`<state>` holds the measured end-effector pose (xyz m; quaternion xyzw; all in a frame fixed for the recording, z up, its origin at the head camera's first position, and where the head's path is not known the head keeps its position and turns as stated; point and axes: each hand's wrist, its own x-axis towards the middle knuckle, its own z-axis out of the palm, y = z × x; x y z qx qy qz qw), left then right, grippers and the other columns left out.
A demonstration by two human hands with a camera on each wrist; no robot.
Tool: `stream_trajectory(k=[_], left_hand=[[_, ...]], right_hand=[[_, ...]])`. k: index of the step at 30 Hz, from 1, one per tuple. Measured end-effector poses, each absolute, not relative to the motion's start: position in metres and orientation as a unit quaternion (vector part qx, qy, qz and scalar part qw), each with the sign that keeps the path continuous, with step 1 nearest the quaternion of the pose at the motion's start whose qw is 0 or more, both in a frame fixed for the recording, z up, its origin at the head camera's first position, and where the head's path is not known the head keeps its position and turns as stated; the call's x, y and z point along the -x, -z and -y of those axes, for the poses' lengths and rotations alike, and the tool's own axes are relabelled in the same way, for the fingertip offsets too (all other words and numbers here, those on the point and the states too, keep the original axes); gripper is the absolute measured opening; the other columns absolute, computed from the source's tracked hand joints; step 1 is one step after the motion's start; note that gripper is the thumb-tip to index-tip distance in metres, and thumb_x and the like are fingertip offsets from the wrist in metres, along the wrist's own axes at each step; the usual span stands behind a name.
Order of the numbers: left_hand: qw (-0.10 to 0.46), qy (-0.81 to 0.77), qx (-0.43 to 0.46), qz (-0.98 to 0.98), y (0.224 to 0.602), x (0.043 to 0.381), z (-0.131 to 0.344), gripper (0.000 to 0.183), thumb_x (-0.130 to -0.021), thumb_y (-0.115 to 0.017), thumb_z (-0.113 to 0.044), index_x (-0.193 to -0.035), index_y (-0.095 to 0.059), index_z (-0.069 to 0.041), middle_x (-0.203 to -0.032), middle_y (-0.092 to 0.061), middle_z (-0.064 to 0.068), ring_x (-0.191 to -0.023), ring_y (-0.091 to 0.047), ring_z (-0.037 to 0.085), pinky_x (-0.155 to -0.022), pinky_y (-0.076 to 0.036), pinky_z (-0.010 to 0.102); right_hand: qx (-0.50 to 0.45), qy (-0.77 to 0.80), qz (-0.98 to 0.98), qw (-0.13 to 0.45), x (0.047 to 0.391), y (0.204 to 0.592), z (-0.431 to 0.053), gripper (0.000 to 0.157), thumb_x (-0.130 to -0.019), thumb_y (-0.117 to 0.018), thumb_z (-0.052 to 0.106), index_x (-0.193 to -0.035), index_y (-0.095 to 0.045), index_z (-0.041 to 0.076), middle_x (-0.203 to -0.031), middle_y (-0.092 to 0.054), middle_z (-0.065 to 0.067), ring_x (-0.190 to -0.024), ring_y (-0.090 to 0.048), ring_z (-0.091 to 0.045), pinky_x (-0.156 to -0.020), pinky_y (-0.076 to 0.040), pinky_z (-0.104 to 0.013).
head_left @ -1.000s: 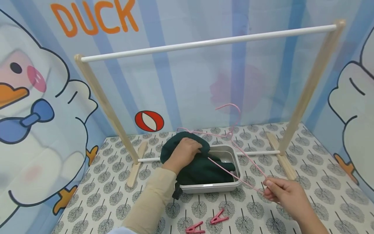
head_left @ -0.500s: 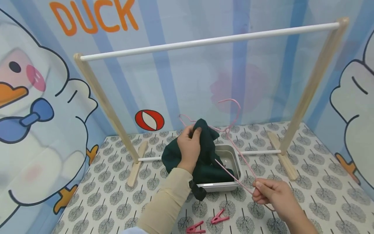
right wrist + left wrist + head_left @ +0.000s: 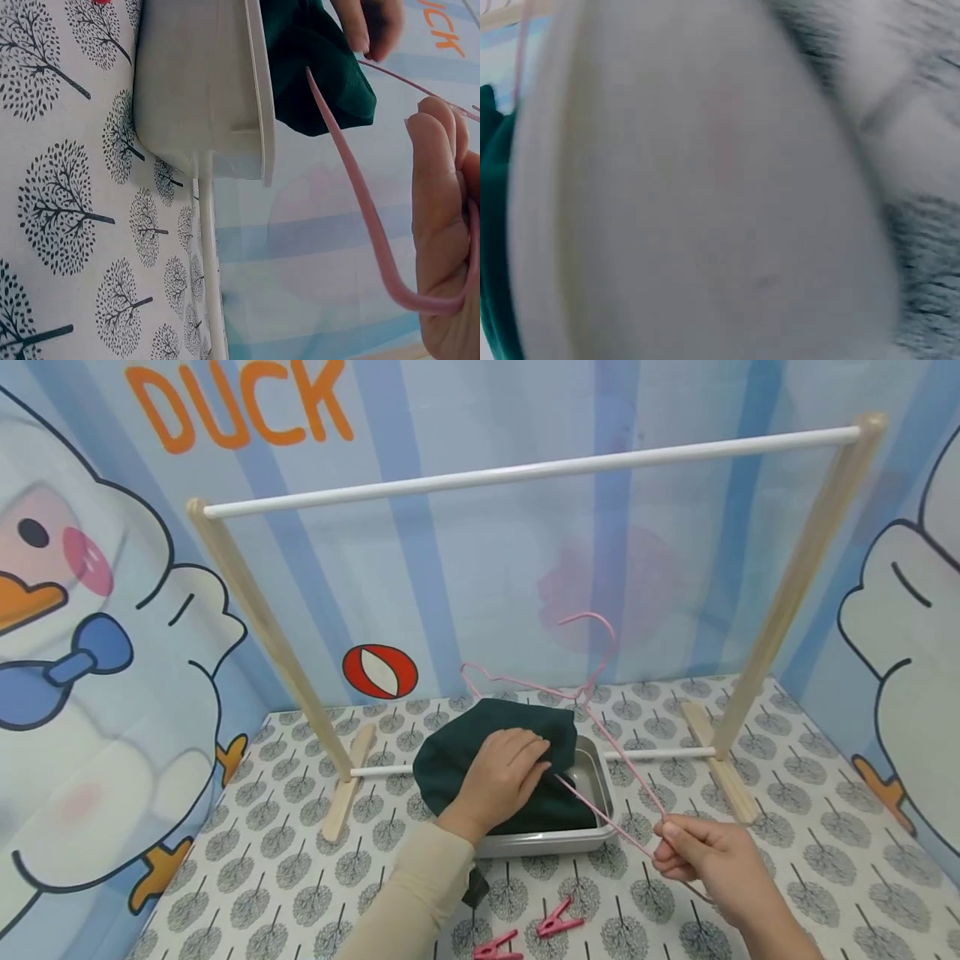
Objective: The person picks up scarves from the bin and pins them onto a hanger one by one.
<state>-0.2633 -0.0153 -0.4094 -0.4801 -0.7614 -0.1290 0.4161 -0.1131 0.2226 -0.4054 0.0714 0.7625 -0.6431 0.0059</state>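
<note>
My left hand (image 3: 504, 781) bends its fingers over the upper edge of a dark green cloth (image 3: 450, 747) and grips it. In the right wrist view its fingertips hang beside that cloth (image 3: 322, 90). My right hand (image 3: 712, 864) pinches one end corner of a pink clothes hanger (image 3: 626, 758), seen curving round the fingers (image 3: 442, 225) in the right wrist view. The hanger's lower bar runs in under the cloth, which hides its middle. Its hook stands upward at the back, and the far left corner shows behind the cloth. More green cloth lies in the grey-white tub (image 3: 543, 843).
Two pink clothespins (image 3: 558, 920) lie in front of the tub. A wooden rack with a white top rod (image 3: 540, 471) stands behind, its lower rod (image 3: 667, 753) passing behind the tub. Close up, the tub wall (image 3: 720, 187) fills the left wrist view.
My left hand lifted the cloth's edge, then lowered it rightward, so the cloth spreads wider over the hanger bar. My right hand moved slightly left with the hanger and kept its hold.
</note>
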Motion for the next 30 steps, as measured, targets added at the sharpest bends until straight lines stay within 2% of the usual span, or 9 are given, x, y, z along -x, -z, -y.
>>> stream_trajectory(k=[2, 6, 8, 12, 16, 20, 24, 27, 30], left_hand=[[0.426, 0.109, 0.503, 0.744, 0.413, 0.26, 0.019, 0.036, -0.078, -0.074, -0.027, -0.106, -0.066, -0.004, -0.102, -0.066, 0.006, -0.099, -0.061, 0.02, -0.091, -0.046, 0.03], [0.38, 0.068, 0.479, 0.789, 0.412, 0.261, 0.018, 0.043, -0.079, -0.073, -0.029, -0.112, -0.064, -0.004, -0.111, -0.065, 0.007, -0.107, -0.059, 0.021, -0.096, -0.043, 0.03], [0.377, 0.045, 0.451, 0.808, 0.41, 0.265, 0.016, 0.035, -0.082, -0.071, -0.026, -0.11, -0.066, -0.006, -0.11, -0.066, 0.005, -0.107, -0.059, 0.018, -0.096, -0.043, 0.03], [0.426, 0.025, 0.418, 0.802, 0.408, 0.272, 0.013, 0.011, -0.086, -0.067, -0.018, -0.095, -0.071, -0.013, -0.094, -0.07, -0.002, -0.09, -0.063, 0.013, -0.087, -0.044, 0.033], [0.443, 0.085, 0.397, 0.799, 0.402, 0.27, 0.013, 0.008, -0.084, -0.069, -0.013, -0.091, -0.069, -0.009, -0.085, -0.069, 0.001, -0.079, -0.063, 0.014, -0.079, -0.047, 0.031], [0.389, 0.259, 0.348, 0.813, 0.388, 0.263, 0.008, 0.014, -0.085, -0.067, -0.011, -0.096, -0.069, -0.002, -0.081, -0.068, 0.007, -0.068, -0.061, 0.016, -0.063, -0.05, 0.025], [0.303, 0.479, 0.25, 0.785, 0.372, 0.258, 0.001, 0.015, -0.09, -0.062, -0.017, -0.086, -0.07, -0.005, -0.066, -0.062, 0.008, -0.052, -0.051, 0.014, -0.049, -0.041, 0.023], [0.261, 0.587, 0.178, 0.746, 0.366, 0.257, -0.005, 0.02, -0.09, -0.062, -0.022, -0.081, -0.069, -0.006, -0.063, -0.061, 0.008, -0.054, -0.054, 0.013, -0.051, -0.043, 0.023], [0.246, 0.614, 0.15, 0.735, 0.37, 0.258, -0.013, 0.019, -0.088, -0.064, -0.024, -0.084, -0.07, -0.007, -0.068, -0.065, 0.008, -0.06, -0.058, 0.013, -0.054, -0.046, 0.023]], right_hand=[[-0.069, 0.646, -0.76, 0.005, 0.113, 0.404, -0.222, 0.03, -0.095, -0.049, 0.005, -0.111, -0.056, -0.019, -0.07, -0.064, -0.001, -0.064, -0.066, -0.011, -0.062, -0.055, -0.026], [-0.039, 0.647, -0.761, -0.008, 0.114, 0.402, -0.22, 0.031, -0.095, -0.049, 0.005, -0.11, -0.054, -0.021, -0.069, -0.063, 0.0, -0.063, -0.066, -0.011, -0.061, -0.055, -0.026], [-0.033, 0.649, -0.76, -0.017, 0.115, 0.401, -0.218, 0.03, -0.095, -0.049, 0.004, -0.109, -0.055, -0.022, -0.068, -0.063, -0.001, -0.062, -0.065, -0.011, -0.06, -0.055, -0.026], [-0.039, 0.655, -0.755, -0.008, 0.115, 0.4, -0.217, 0.028, -0.094, -0.05, 0.004, -0.106, -0.057, -0.021, -0.068, -0.063, 0.0, -0.062, -0.065, -0.011, -0.06, -0.055, -0.026], [-0.056, 0.656, -0.753, 0.015, 0.113, 0.401, -0.215, 0.031, -0.095, -0.049, 0.006, -0.111, -0.055, -0.02, -0.069, -0.063, -0.001, -0.064, -0.065, -0.011, -0.062, -0.056, -0.026], [-0.078, 0.649, -0.756, 0.031, 0.113, 0.406, -0.211, 0.032, -0.095, -0.048, 0.005, -0.116, -0.053, -0.019, -0.072, -0.063, -0.003, -0.065, -0.065, -0.011, -0.064, -0.055, -0.026], [-0.087, 0.642, -0.76, 0.039, 0.115, 0.412, -0.206, 0.031, -0.095, -0.048, 0.005, -0.116, -0.053, -0.018, -0.072, -0.063, -0.004, -0.065, -0.065, -0.011, -0.063, -0.055, -0.026], [-0.087, 0.649, -0.755, 0.039, 0.116, 0.414, -0.204, 0.032, -0.095, -0.047, 0.004, -0.117, -0.052, -0.019, -0.072, -0.063, -0.004, -0.065, -0.065, -0.011, -0.063, -0.055, -0.025], [-0.083, 0.663, -0.744, 0.036, 0.115, 0.413, -0.202, 0.032, -0.096, -0.046, 0.003, -0.117, -0.05, -0.02, -0.072, -0.062, -0.004, -0.065, -0.065, -0.011, -0.063, -0.055, -0.026]])
